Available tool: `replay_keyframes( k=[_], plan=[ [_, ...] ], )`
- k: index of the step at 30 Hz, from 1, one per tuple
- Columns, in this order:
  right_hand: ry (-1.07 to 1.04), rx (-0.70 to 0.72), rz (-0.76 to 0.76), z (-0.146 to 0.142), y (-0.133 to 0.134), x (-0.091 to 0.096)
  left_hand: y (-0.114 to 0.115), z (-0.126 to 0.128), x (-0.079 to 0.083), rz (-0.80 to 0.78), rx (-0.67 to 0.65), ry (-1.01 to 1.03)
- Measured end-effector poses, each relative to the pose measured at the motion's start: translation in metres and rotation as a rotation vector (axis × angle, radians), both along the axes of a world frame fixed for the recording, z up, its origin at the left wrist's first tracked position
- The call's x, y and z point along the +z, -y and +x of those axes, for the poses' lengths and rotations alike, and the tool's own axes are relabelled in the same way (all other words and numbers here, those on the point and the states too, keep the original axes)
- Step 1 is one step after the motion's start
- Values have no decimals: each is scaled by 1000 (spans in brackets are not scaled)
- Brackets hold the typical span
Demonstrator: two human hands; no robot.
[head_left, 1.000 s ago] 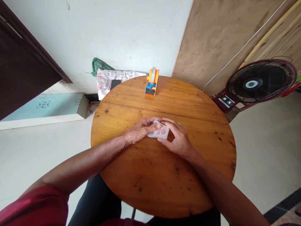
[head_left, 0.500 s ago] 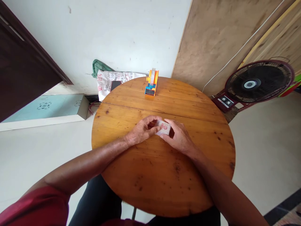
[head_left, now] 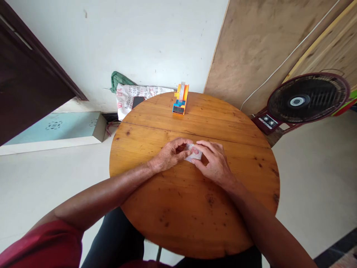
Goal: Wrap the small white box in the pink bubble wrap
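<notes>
Between my hands is a small whitish, box-shaped packet [head_left: 190, 157] with a reddish print on its top. My left hand [head_left: 172, 153] grips its left end, thumb on top and fingers round the far side. My right hand [head_left: 214, 160] closes on the right end, with the thumb at the near corner and a finger over the top. Fingers cover part of the print. Beneath both hands lies the round wooden table [head_left: 189, 208]. Farther back on it stands an orange and blue tape dispenser [head_left: 180, 99] carrying a roll of clear tape.
A dark red fan [head_left: 304, 98] stands on the floor at the right. Behind the table's left edge lie a white printed sack [head_left: 125, 96] and a green bag [head_left: 119, 80]. A pale blue box [head_left: 55, 126] sits at the left, near the dark door [head_left: 30, 70].
My right hand's index finger has moved left over the top of the packet, covering more of its print. My left hand keeps its grip. The view has shifted very slightly.
</notes>
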State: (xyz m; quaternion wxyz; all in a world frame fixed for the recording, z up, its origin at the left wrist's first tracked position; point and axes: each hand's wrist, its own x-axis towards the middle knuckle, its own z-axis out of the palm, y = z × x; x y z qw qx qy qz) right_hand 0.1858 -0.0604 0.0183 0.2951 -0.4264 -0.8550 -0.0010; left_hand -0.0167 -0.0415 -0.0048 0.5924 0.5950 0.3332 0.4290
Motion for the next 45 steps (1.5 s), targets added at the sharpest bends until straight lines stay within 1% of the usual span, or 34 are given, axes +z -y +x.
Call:
replay_keyframes(
  k=[3, 7, 13, 17, 22, 28, 39, 42, 45],
  plan=[
    [40, 5, 44, 0, 1, 0, 0, 0, -1, -6, 0, 11],
    [56, 5, 44, 0, 1, -1, -1, 0, -1, -7, -6, 15],
    [75, 2, -30, 0, 2, 2, 0, 1, 2, -22, -11, 16],
    [32, -20, -80, -1, 2, 1, 0, 1, 2, -12, 2, 0],
    [-19, -51, -105, -1, 0, -3, 0, 1, 0, 9, 21, -16],
    [-54, -41, -91, 0, -2, -6, 0, 0, 0, 18, 20, -42],
    [-70, -19, -106, 1, -3, -6, 0, 1, 0, 21, 30, -39],
    [-59, -23, -137, 1, -3, -3, 0, 1, 1, 31, 34, -61],
    [-36, -20, -195, 2, -2, 4, 2, 0, 6, 26, 25, -61]
  ],
)
